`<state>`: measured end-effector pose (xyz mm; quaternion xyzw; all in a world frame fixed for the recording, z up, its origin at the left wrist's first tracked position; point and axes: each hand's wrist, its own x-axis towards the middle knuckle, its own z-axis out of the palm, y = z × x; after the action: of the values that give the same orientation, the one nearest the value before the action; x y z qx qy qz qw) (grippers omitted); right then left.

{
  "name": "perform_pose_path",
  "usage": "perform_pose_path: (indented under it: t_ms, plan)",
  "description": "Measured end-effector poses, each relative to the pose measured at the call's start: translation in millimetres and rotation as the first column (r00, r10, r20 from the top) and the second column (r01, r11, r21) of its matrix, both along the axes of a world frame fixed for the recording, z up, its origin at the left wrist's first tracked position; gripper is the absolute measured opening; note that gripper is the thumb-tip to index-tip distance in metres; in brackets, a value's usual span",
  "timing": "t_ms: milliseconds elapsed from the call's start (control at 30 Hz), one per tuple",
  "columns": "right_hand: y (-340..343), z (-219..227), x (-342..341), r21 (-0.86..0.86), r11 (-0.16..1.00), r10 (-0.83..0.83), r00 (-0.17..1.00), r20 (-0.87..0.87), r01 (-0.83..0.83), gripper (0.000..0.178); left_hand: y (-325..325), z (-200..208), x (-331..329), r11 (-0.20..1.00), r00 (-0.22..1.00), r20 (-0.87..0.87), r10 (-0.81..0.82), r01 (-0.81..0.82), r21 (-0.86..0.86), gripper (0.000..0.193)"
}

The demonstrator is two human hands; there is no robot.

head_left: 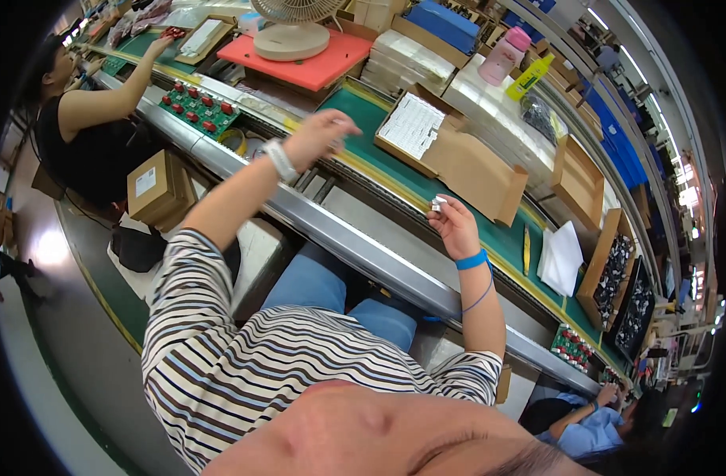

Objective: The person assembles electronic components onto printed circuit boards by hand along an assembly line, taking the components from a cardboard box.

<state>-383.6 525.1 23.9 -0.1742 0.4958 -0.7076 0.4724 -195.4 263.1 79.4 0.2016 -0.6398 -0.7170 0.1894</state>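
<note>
Small white piece (437,204) pinched in our right hand (459,228) near the open carton (478,170), partly covered; left hand (323,138) blurred, we can't tell whether it grips anything.

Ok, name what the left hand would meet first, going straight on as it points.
Probably the open box, ahead of the left hand; the hand's height is unclear, so it might pass above.

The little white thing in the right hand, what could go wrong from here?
The right hand pinches the small white piece, so it might slip and fall. The cardboard box ahead is open, so a bump could scatter its white pieces.
</note>
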Motion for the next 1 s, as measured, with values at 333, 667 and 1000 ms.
perform_pose_path:
  t_ms: [333,667,1000]
  plan:
    - [1.6,-8.6,-26.5,-0.151,0.938,-0.33,0.936,-0.125,0.311,0.018,-282.8,-66.2,186.0,0.21,0.494,0.022,0.869,-0.329,-0.921,0.025]
    - [-0.9,-13.8,-25.5,-0.095,0.95,-0.31,0.94,-0.143,0.299,0.02,-350.0,-108.4,226.2,0.445,0.45,0.314,0.836,-0.223,-0.867,0.019]
    - [-3.0,-9.0,-30.4,-0.086,0.965,-0.258,0.959,-0.116,0.249,0.02,-287.3,-80.6,201.4,0.558,0.582,0.39,0.713,-0.137,-0.818,0.023]
